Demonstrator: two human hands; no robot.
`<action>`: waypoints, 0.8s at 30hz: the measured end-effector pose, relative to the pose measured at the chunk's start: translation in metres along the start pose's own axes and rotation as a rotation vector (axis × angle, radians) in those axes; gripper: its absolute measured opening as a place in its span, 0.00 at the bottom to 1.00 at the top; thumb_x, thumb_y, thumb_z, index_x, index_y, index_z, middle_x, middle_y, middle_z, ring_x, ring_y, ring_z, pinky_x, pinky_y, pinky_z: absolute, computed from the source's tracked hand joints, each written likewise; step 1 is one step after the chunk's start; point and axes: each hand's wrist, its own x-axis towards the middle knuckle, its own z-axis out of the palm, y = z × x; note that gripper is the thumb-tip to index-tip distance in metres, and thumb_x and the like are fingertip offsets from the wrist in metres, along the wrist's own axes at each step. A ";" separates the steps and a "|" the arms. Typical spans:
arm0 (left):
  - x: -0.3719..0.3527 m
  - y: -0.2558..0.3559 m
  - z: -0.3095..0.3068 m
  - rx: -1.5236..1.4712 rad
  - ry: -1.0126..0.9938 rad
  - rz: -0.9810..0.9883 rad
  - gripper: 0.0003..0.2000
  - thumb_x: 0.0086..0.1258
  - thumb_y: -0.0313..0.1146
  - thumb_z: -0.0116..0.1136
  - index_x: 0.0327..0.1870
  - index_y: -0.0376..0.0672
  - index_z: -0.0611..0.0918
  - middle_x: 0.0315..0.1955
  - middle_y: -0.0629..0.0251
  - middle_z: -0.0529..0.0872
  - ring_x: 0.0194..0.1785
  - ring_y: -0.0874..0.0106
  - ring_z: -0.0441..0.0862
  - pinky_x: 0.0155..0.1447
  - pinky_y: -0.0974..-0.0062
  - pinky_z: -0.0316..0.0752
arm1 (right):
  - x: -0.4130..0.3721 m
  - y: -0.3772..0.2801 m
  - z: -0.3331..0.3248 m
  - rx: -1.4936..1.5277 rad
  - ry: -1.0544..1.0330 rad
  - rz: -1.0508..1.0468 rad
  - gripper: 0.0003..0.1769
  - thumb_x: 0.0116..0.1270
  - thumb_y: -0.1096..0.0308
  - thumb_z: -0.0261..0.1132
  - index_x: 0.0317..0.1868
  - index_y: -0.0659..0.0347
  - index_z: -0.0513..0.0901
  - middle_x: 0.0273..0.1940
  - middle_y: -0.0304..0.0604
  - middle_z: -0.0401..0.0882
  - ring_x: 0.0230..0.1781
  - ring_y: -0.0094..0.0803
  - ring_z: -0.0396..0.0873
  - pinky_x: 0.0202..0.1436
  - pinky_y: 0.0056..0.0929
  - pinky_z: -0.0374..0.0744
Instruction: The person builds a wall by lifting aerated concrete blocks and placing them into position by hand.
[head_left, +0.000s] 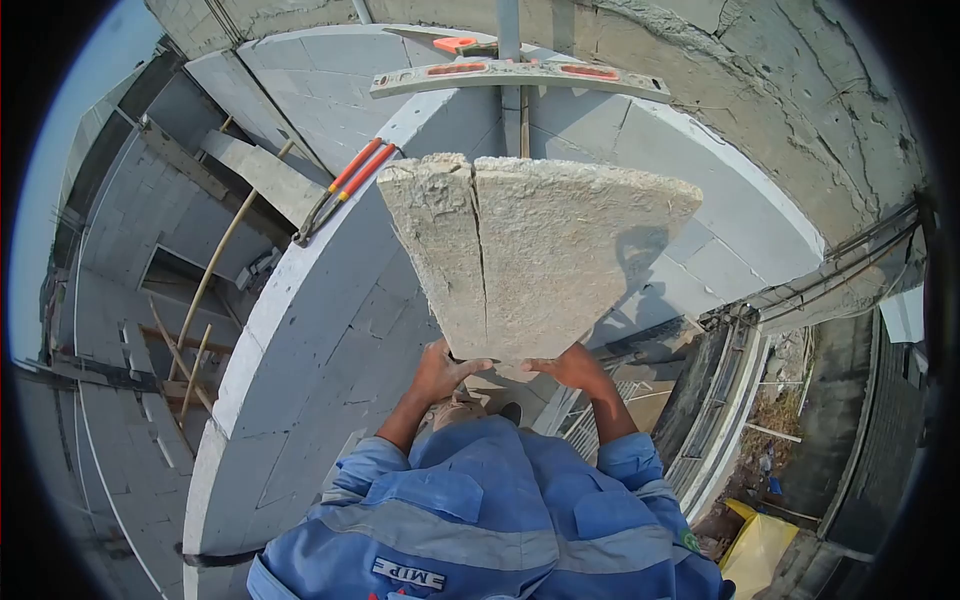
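A large, rough, pale slab (560, 250), crusted like dried mortar, stands in front of me. A dark crack or seam runs down its left part, and a shadow falls on its right side. My left hand (447, 372) grips the slab's lower edge, thumb pointing inward and the other fingers mostly hidden. On the same edge, a little to the right, my right hand (568, 368) is closed in a similar grip. Beyond the slab, a spirit level (520, 76) with orange vials lies across the block wall (310, 300).
Red-handled cutters (345, 190) rest on the left wall's top. Behind the level is an orange-handled tool (458, 45). A vertical pipe (509, 30) rises at the wall corner. Wooden poles (225, 250) stand lower left. To the lower right lies a drop with debris and a yellow sheet (758, 550).
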 end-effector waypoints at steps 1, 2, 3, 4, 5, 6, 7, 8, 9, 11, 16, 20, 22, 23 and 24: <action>-0.005 -0.006 -0.006 -0.011 0.023 -0.001 0.27 0.58 0.47 0.76 0.54 0.37 0.84 0.47 0.53 0.90 0.51 0.60 0.88 0.57 0.64 0.79 | 0.008 0.002 0.004 -0.014 -0.019 -0.011 0.33 0.56 0.46 0.78 0.58 0.57 0.85 0.55 0.50 0.86 0.56 0.47 0.83 0.60 0.39 0.78; -0.012 -0.015 -0.012 0.179 0.045 0.087 0.26 0.60 0.45 0.75 0.54 0.37 0.85 0.48 0.52 0.89 0.53 0.60 0.86 0.59 0.63 0.77 | 0.021 0.008 0.011 -0.078 -0.036 0.018 0.35 0.54 0.45 0.79 0.57 0.58 0.85 0.54 0.51 0.86 0.55 0.47 0.83 0.59 0.39 0.78; -0.020 -0.024 -0.015 0.371 0.073 0.163 0.25 0.61 0.44 0.74 0.54 0.37 0.85 0.49 0.52 0.89 0.55 0.60 0.84 0.60 0.62 0.75 | 0.033 0.008 0.018 -0.143 -0.060 0.043 0.37 0.52 0.44 0.80 0.57 0.59 0.85 0.53 0.52 0.86 0.55 0.47 0.83 0.59 0.39 0.78; -0.030 -0.030 -0.016 0.361 0.114 0.144 0.25 0.61 0.44 0.74 0.54 0.37 0.85 0.49 0.52 0.89 0.55 0.60 0.84 0.60 0.62 0.75 | 0.038 -0.012 0.020 -0.160 -0.097 0.021 0.37 0.52 0.44 0.80 0.57 0.59 0.85 0.53 0.52 0.86 0.55 0.47 0.83 0.59 0.39 0.78; -0.042 -0.037 -0.018 0.304 0.124 0.079 0.25 0.61 0.45 0.74 0.55 0.39 0.85 0.52 0.51 0.87 0.58 0.59 0.83 0.63 0.61 0.73 | 0.042 -0.034 0.021 -0.188 -0.172 0.087 0.39 0.52 0.43 0.80 0.57 0.62 0.84 0.53 0.54 0.86 0.54 0.49 0.83 0.59 0.40 0.78; -0.056 -0.044 -0.020 0.245 0.135 0.013 0.25 0.62 0.46 0.73 0.55 0.40 0.85 0.54 0.51 0.86 0.61 0.57 0.81 0.65 0.59 0.71 | 0.048 -0.050 0.025 -0.218 -0.249 0.154 0.40 0.52 0.43 0.80 0.57 0.64 0.83 0.53 0.56 0.85 0.53 0.51 0.83 0.59 0.41 0.78; -0.068 -0.054 -0.019 0.238 0.176 -0.011 0.25 0.62 0.46 0.73 0.55 0.40 0.85 0.54 0.51 0.86 0.61 0.57 0.81 0.65 0.59 0.71 | 0.059 -0.053 0.035 -0.233 -0.289 0.131 0.40 0.52 0.43 0.80 0.57 0.64 0.83 0.53 0.56 0.85 0.53 0.51 0.83 0.59 0.41 0.78; -0.078 -0.065 -0.014 0.174 0.273 -0.046 0.25 0.62 0.47 0.73 0.55 0.41 0.85 0.54 0.51 0.87 0.60 0.57 0.81 0.64 0.59 0.72 | 0.069 -0.050 0.048 -0.217 -0.308 0.128 0.43 0.50 0.42 0.80 0.57 0.67 0.83 0.53 0.57 0.85 0.53 0.51 0.83 0.59 0.41 0.78; -0.087 -0.076 -0.011 0.108 0.368 -0.077 0.24 0.62 0.47 0.73 0.55 0.42 0.85 0.53 0.52 0.87 0.59 0.57 0.82 0.63 0.60 0.73 | 0.078 -0.046 0.061 -0.202 -0.326 0.130 0.45 0.48 0.40 0.81 0.57 0.69 0.82 0.53 0.58 0.85 0.54 0.51 0.83 0.60 0.41 0.78; -0.100 -0.096 -0.011 0.049 0.446 -0.111 0.26 0.61 0.50 0.73 0.55 0.42 0.85 0.54 0.52 0.87 0.58 0.54 0.82 0.61 0.60 0.74 | 0.099 -0.030 0.093 -0.216 -0.349 0.056 0.45 0.50 0.40 0.80 0.59 0.67 0.82 0.53 0.58 0.85 0.55 0.50 0.83 0.59 0.41 0.78; -0.126 -0.108 -0.035 -0.112 0.493 -0.199 0.26 0.60 0.49 0.74 0.54 0.40 0.85 0.51 0.51 0.88 0.55 0.52 0.84 0.58 0.61 0.76 | 0.133 -0.048 0.134 -0.424 -0.283 -0.064 0.45 0.54 0.40 0.77 0.62 0.67 0.79 0.57 0.60 0.83 0.58 0.50 0.82 0.59 0.42 0.78; -0.150 -0.148 -0.053 -0.159 0.650 -0.179 0.23 0.61 0.44 0.75 0.51 0.37 0.85 0.44 0.53 0.89 0.49 0.57 0.86 0.57 0.62 0.77 | 0.151 -0.158 0.098 -0.318 -0.156 -0.243 0.38 0.62 0.43 0.73 0.58 0.69 0.81 0.53 0.58 0.85 0.54 0.47 0.84 0.59 0.38 0.80; -0.160 -0.165 -0.066 -0.282 0.621 -0.245 0.23 0.61 0.43 0.75 0.51 0.36 0.85 0.43 0.53 0.89 0.48 0.58 0.85 0.57 0.63 0.76 | 0.158 -0.203 0.085 -0.300 0.019 -0.352 0.29 0.66 0.49 0.71 0.55 0.65 0.83 0.50 0.55 0.86 0.51 0.47 0.85 0.56 0.38 0.81; -0.165 -0.174 -0.073 -0.301 0.629 -0.227 0.22 0.62 0.42 0.75 0.50 0.36 0.85 0.43 0.54 0.89 0.49 0.59 0.85 0.57 0.64 0.76 | 0.159 -0.216 0.084 -0.298 0.034 -0.336 0.29 0.66 0.49 0.71 0.55 0.65 0.83 0.50 0.55 0.86 0.51 0.47 0.85 0.56 0.38 0.81; -0.169 -0.179 -0.079 -0.317 0.637 -0.209 0.22 0.62 0.42 0.75 0.50 0.35 0.85 0.44 0.54 0.88 0.49 0.61 0.84 0.57 0.65 0.75 | 0.161 -0.227 0.085 -0.224 0.075 -0.308 0.27 0.67 0.50 0.71 0.54 0.66 0.83 0.48 0.53 0.86 0.49 0.44 0.85 0.54 0.37 0.81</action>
